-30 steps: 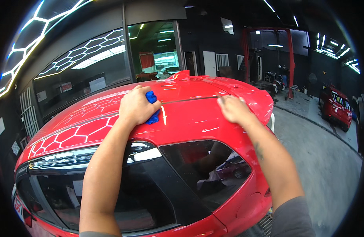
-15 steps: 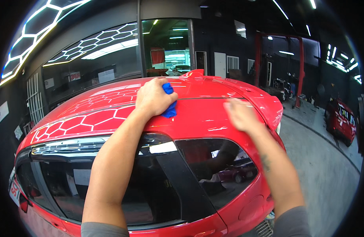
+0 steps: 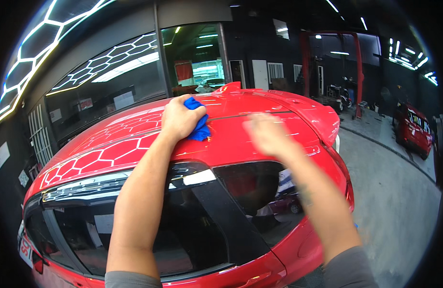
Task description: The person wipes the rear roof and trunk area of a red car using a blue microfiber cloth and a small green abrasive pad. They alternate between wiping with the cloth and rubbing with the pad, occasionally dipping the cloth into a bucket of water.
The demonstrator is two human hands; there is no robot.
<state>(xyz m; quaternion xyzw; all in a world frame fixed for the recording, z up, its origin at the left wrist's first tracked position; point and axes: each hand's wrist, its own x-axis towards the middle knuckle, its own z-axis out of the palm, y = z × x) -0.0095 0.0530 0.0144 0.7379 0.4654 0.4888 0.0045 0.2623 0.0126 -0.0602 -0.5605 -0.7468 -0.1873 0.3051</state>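
Note:
A red car (image 3: pixel 226 148) stands in front of me, its glossy roof reflecting bright hexagon lights. My left hand (image 3: pixel 177 118) is closed around a crumpled blue cloth (image 3: pixel 198 127) resting on the roof, above the dark side windows (image 3: pixel 188 235). To the right of the cloth, my right hand (image 3: pixel 270 135) is over the rear part of the roof. Motion smears its fingers, so whether they hold anything is hidden, as is whether they touch the paint.
A red fin antenna (image 3: pixel 229 88) rises at the roof's far edge, and a rear spoiler (image 3: pixel 311 114) juts out at the right. Another red car (image 3: pixel 414 129) is parked on the grey floor (image 3: pixel 380 192) at the far right, beyond a red post lift (image 3: pixel 359 72).
My right hand has swept left across the roof, closer to the cloth. My left hand still grips the cloth in about the same place, while the whole view has shifted slightly.

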